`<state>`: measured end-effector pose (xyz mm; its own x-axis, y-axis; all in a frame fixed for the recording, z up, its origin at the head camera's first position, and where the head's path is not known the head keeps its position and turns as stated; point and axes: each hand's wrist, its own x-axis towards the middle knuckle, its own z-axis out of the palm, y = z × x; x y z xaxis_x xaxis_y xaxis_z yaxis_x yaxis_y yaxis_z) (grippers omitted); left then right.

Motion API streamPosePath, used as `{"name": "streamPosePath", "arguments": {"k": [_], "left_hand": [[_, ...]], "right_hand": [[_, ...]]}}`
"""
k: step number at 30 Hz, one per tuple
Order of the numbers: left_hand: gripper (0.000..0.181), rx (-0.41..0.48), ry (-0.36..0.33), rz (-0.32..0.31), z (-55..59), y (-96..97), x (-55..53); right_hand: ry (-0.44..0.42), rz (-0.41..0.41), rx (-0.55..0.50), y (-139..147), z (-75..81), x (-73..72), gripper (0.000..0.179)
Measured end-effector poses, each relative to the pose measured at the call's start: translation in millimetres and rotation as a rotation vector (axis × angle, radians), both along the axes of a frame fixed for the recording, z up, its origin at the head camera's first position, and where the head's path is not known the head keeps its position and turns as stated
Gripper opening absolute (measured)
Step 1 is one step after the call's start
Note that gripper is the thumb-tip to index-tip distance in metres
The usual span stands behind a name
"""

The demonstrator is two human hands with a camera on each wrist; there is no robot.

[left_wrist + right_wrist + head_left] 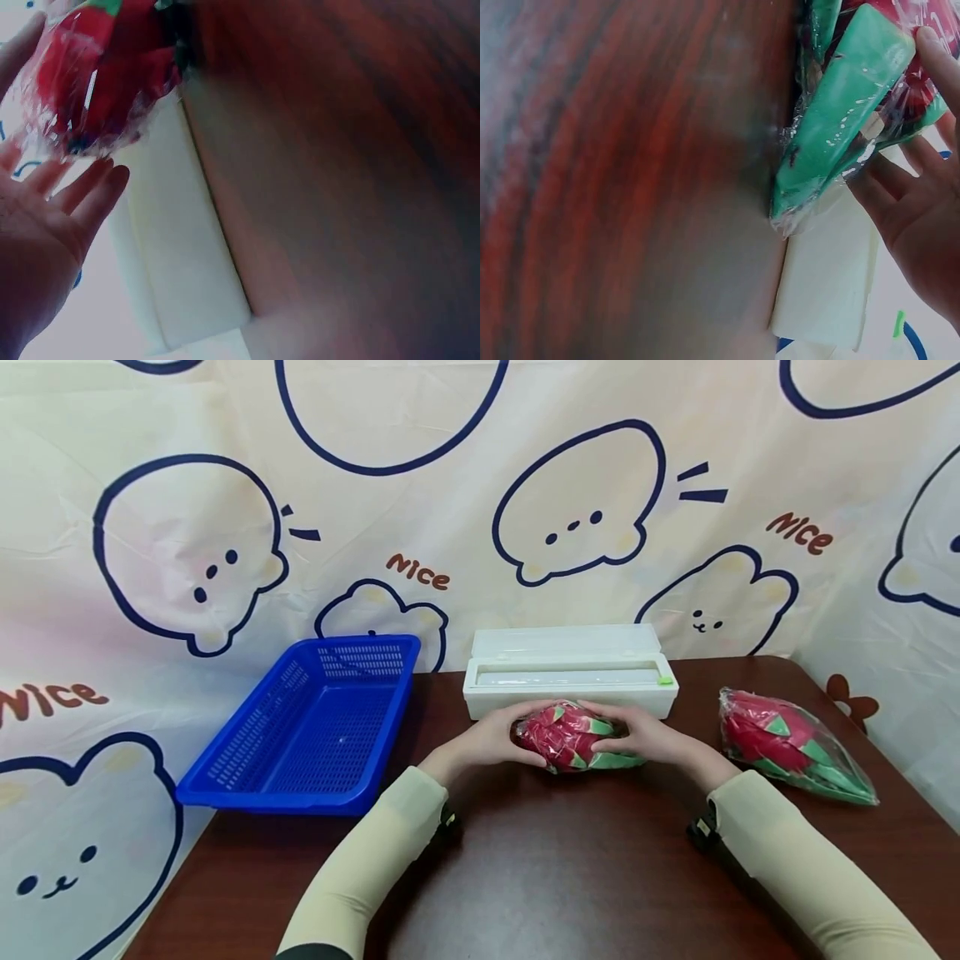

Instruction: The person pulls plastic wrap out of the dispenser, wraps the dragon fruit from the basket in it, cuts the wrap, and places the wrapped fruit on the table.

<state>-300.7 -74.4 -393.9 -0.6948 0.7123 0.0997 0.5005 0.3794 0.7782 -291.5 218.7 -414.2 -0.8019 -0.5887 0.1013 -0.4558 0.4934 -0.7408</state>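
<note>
A plastic-wrapped dragon fruit [562, 735], red with green-tipped scales, lies between both hands in front of a white box. My left hand [495, 737] holds its left end, thumb in front and fingers over the far side. On the right end my right hand [647, 733] grips with the thumb across the front. In the left wrist view the fingers touch the crinkled film around the red skin [90, 75]. The right wrist view shows long green scales [847, 105] under film, close over the table, with the right thumb pressing the wrap.
The white cling-film box [570, 697] stands behind the fruit, lid raised, a small green piece at its right. A blue plastic basket [360, 800] sits at the left. At the right lies another wrapped dragon fruit [780, 735]. All rest on the dark wooden table [555, 877].
</note>
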Motion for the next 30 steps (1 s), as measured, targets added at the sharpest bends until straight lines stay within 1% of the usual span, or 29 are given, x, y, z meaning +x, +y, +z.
{"name": "streamPosePath", "arguments": {"k": [1,4,10,13,15,18,22,25,30], "left_hand": [[0.084,-0.005,0.005,-0.008,0.1,1.2,0.7],[0.082,-0.016,0.021,-0.007,1.1,2.7,1.4],[0.07,-0.013,0.022,0.02,2.2,1.5,-3.2],[0.066,-0.037,0.021,0.05,1.0,0.0,-4.0],[0.065,-0.062,0.014,0.077,-0.5,-1.7,-4.4],[0.062,-0.072,-0.035,0.107,-4.3,-5.3,-4.9],[0.059,-0.064,-0.105,0.123,-8.5,-10.8,-4.1],[0.065,-0.066,-0.092,0.129,-8.3,-13.2,-2.3],[0.084,-0.021,-0.045,0.098,-5.8,-15.7,1.1]], "right_hand": [[-0.002,0.0,0.0,-0.6,-1.0,-0.1,0.075],[-0.009,0.004,0.022,-1.1,-2.0,0.1,0.074],[-0.02,0.008,0.03,-1.5,2.8,1.7,0.074],[-0.013,0.0,0.013,-2.7,1.3,3.3,0.075],[-0.025,-0.012,-0.002,-3.4,0.3,5.0,0.077],[-0.038,-0.018,-0.016,-4.0,-1.4,7.1,0.082],[-0.004,0.003,-0.01,-4.6,-2.3,7.8,0.086],[0.019,0.007,-0.004,-5.0,-1.1,7.9,0.086],[0.023,-0.001,-0.003,-6.4,0.3,7.7,0.084]]}}
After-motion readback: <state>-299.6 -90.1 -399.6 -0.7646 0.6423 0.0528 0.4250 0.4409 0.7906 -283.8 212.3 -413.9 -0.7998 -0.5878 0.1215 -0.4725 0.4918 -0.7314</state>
